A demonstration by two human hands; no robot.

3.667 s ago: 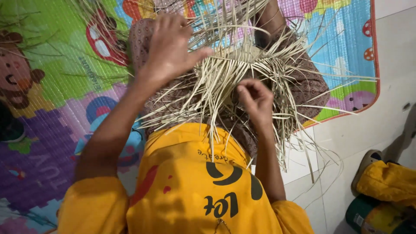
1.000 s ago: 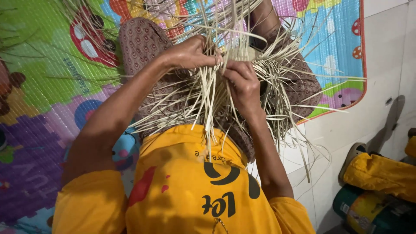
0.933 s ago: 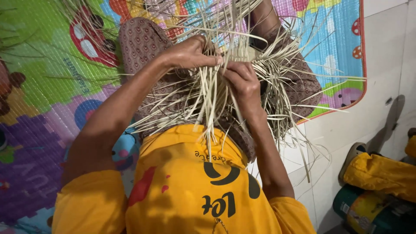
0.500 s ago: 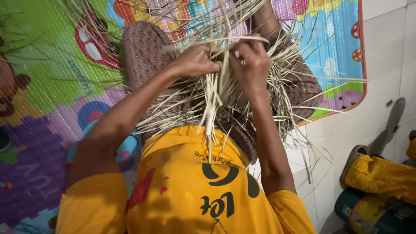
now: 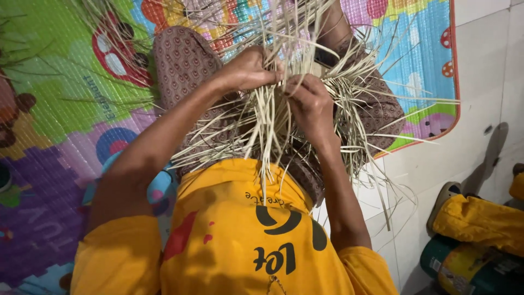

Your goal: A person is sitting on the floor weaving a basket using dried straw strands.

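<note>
Pale straw strips form a loose, half-woven bundle held over the person's lap, in front of the yellow shirt. In the head view, lower right, a green cylindrical container with a coloured label band lies on the floor under a crumpled yellow cloth; the shirt itself bears dark lettering and red splashes on its front. The strips fan out in every direction, but the main gathered bunch runs lengthwise from the hands toward the chest, its loose ends hanging over the shirt's neckline, while other ends splay right past the mat's edge. The left hand is curled closed around a clutch of strips at the top of the bundle; the right hand, just beside it, pinches several strips between bent fingers. Beneath, knees in brown patterned fabric rest on a colourful foam play mat printed with cartoon shapes in green, purple and blue, edged in red. Right of the mat lies a white tiled floor.
</note>
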